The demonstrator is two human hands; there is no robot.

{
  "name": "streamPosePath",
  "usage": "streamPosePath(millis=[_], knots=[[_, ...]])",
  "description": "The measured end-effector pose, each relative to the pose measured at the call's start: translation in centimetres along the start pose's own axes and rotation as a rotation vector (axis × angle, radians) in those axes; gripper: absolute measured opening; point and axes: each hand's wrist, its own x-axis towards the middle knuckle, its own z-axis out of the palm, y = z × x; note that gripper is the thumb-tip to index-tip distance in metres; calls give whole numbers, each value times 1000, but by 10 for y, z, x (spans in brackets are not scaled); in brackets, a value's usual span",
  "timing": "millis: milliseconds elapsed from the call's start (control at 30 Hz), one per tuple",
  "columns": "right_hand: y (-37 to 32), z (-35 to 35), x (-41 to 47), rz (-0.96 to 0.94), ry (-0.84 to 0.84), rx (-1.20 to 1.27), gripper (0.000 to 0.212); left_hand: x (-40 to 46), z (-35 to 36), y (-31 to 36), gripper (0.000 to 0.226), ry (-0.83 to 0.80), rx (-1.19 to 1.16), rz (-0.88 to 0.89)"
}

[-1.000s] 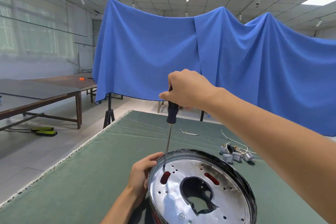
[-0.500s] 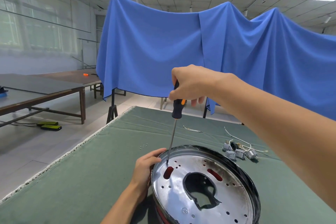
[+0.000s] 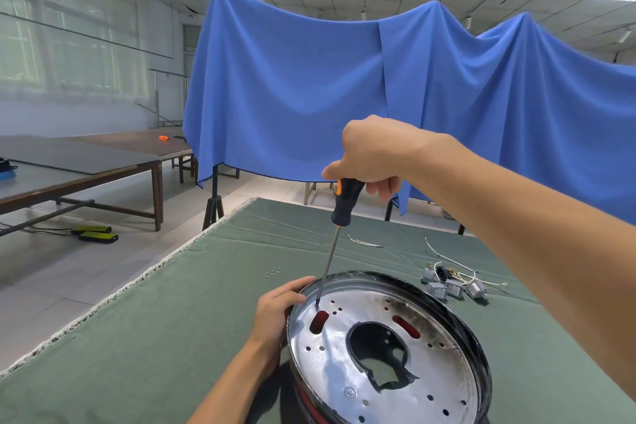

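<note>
1. The right hand hangs above the table with its fingers curled round the top of the black and orange handle of a screwdriver, gripping it from above.
2. The screwdriver stands almost upright, tilted a little, handle up. Its thin shaft runs down and to the left, and the tip touches the plate of the round metal base just above a red oval slot, near the left rim.
3. The left hand holds the base at its left edge, thumb and fingers curled over the dark rim.
4. The base rests on the green table cover, close to the person, shiny side up, with a large ragged opening in its middle.
5. Three small screws lie on the cover just beyond the left hand.
6. Grey parts with white wires lie near the base's far right side.
7. A blue cloth hangs behind the table.
</note>
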Motion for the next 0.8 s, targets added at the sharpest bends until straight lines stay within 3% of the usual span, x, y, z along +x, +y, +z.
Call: streamPosePath(millis=[67,233,400,567,700,800], knots=[[0,0,-1,12,12,-56,37,-1,0,0,36,-2,2,-4],[-4,-4,-3,-36,-124,182,20,-2,0,2,37,-4,20,-1],[-9,1,-1,-35,89,-96,34,-4,1,3,37,3,41,7],[-16,-2,-2,-69,-100,165,22,-4,1,4,38,0,48,17],[-14,3,0,-31,88,-39,32,-4,2,3,37,5,49,18],[-14,1,-1,-24,-5,82,23,-4,2,3,37,7,49,19]])
